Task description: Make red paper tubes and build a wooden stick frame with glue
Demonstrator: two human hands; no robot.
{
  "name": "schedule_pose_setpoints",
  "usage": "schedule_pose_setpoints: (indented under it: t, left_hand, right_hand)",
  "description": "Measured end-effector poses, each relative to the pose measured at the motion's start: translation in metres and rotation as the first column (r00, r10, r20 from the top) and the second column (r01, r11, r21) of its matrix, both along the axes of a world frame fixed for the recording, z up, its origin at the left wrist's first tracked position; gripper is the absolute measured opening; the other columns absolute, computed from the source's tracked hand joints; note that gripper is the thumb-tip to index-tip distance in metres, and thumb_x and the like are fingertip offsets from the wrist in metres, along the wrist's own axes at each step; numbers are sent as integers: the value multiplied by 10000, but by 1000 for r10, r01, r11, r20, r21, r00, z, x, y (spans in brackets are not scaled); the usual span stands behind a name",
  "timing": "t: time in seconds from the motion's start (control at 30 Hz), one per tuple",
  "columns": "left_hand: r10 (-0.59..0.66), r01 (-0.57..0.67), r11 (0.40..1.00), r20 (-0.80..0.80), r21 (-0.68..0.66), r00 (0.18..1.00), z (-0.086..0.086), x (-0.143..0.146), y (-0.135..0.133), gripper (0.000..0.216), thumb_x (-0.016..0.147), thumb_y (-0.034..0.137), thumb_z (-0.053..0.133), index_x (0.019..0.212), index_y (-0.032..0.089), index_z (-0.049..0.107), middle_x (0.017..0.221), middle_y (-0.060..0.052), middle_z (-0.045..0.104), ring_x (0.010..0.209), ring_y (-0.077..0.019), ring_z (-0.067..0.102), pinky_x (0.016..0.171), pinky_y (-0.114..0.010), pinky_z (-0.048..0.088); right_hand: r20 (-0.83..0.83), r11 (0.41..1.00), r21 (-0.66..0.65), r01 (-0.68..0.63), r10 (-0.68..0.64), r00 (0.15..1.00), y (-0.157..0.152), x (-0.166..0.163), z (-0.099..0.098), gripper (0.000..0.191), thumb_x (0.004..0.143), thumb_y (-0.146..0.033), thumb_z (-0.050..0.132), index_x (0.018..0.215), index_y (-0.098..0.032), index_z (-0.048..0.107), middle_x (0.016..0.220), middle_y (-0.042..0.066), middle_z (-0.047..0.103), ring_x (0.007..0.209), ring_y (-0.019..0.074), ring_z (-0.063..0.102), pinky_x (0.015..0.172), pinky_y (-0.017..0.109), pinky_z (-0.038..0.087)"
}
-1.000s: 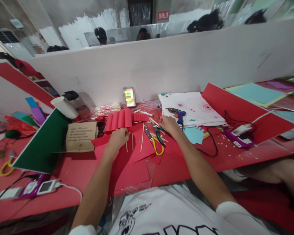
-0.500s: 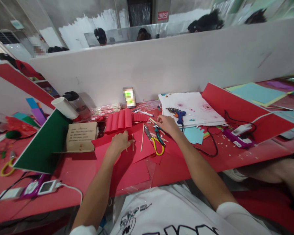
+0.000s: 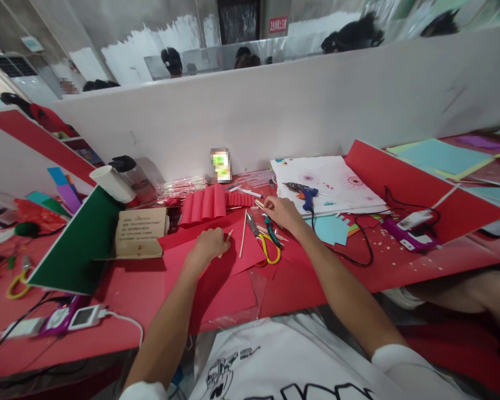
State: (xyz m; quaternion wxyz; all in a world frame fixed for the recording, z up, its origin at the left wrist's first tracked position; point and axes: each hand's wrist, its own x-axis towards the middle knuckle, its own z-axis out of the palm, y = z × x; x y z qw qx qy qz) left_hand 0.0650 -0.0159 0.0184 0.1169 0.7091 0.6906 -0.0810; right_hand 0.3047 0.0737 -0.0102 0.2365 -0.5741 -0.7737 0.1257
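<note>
My left hand (image 3: 209, 245) is over the red paper (image 3: 229, 294), its fingers closed on a thin wooden stick (image 3: 230, 235) that tilts up past the fingertips. Part of another pale stick shows just below those fingers. Farther back, my right hand (image 3: 280, 212) pinches a few short wooden sticks whose ends (image 3: 259, 204) poke out to the left. Between the hands one loose stick (image 3: 243, 233) lies on the paper. Yellow-handled scissors (image 3: 270, 249) and teal-handled pliers (image 3: 270, 230) rest close to my right wrist. Behind my left hand stand rolled red paper tubes (image 3: 203, 204).
A blue glue gun (image 3: 306, 195) lies on a white patterned pad (image 3: 337, 175), its cord trailing right. At left are a cardboard box (image 3: 140, 233), a green board (image 3: 73, 250) and a bottle (image 3: 135, 178). A lit phone (image 3: 221, 165) leans on the partition. Purple power strips (image 3: 410, 236) sit either side.
My left hand has shifted slightly, and a stick that lay on the paper is now tilted in its fingers. My right hand has moved very little.
</note>
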Motion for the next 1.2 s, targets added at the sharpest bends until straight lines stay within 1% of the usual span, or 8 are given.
schedule_pose_setpoints:
  t: [0.27, 0.43, 0.5, 0.6, 0.67, 0.73, 0.9, 1.2]
  left_hand:
    - [-5, -1, 997, 90, 75, 996, -11, -5, 1, 190, 862, 324, 591, 833, 183, 716, 905, -190, 776, 968, -377, 738, 765, -376, 499]
    - [-42, -4, 988, 295, 155, 954, -14, -3, 8, 146, 863, 297, 577, 838, 198, 681, 884, -106, 761, 875, -286, 721, 761, -338, 471]
    - [-73, -24, 982, 489, 189, 869, -17, -3, 14, 147, 870, 298, 560, 849, 193, 660, 855, -70, 743, 816, -231, 690, 742, -309, 470]
    - [-133, -33, 980, 777, 194, 615, -23, -1, 21, 196, 893, 350, 553, 816, 178, 607, 783, -40, 694, 725, -173, 640, 699, -276, 482]
    - [-120, -21, 989, 889, 143, 441, -28, 1, 23, 223, 886, 383, 590, 813, 173, 585, 745, -24, 665, 678, -153, 627, 677, -268, 495]
    - [-94, -18, 994, 939, 106, 331, -31, 3, 23, 259, 867, 416, 642, 821, 168, 582, 728, -12, 651, 648, -137, 623, 658, -260, 504]
    - [-47, -28, 998, 974, 55, 220, -31, 7, 22, 367, 817, 504, 725, 831, 160, 599, 726, 1, 646, 638, -120, 624, 662, -257, 530]
    - [-65, -139, 987, 988, 85, 142, -30, 10, 23, 426, 695, 465, 845, 839, 169, 576, 695, 26, 637, 640, -111, 623, 651, -251, 548]
  right_hand:
    - [-107, 997, 1, -73, 73, 992, -9, -11, 2, 23, 888, -232, 680, 904, -229, 696, 884, 28, 781, 833, 189, 724, 745, 266, 477]
    - [-396, 981, -46, -187, 154, 905, -10, -12, 0, 70, 853, -264, 695, 879, -198, 693, 857, 39, 770, 798, 180, 723, 726, 267, 506]
    - [-556, 940, -110, -324, 212, 804, -12, -16, -1, 151, 835, -311, 711, 917, -184, 704, 847, 45, 764, 746, 172, 710, 694, 270, 516]
    - [-755, 852, -186, -490, 195, 626, -18, -27, -5, 292, 812, -392, 739, 1002, -170, 719, 816, 42, 750, 664, 153, 676, 649, 272, 526]
    - [-816, 831, -175, -527, 177, 550, -22, -36, -8, 323, 790, -409, 763, 1006, -171, 735, 819, 37, 748, 661, 144, 668, 652, 269, 533]
    - [-833, 842, -126, -525, 198, 517, -23, -44, -11, 308, 768, -408, 782, 967, -176, 753, 840, 33, 753, 675, 138, 664, 666, 264, 538]
    - [-880, 860, -110, -498, 149, 452, -23, -52, -16, 277, 742, -412, 798, 893, -183, 757, 824, 18, 748, 674, 133, 663, 685, 262, 551]
    - [-931, 817, -216, -534, -7, 366, -27, -53, -14, 328, 643, -420, 878, 834, -186, 749, 798, 9, 736, 745, 150, 699, 737, 275, 596]
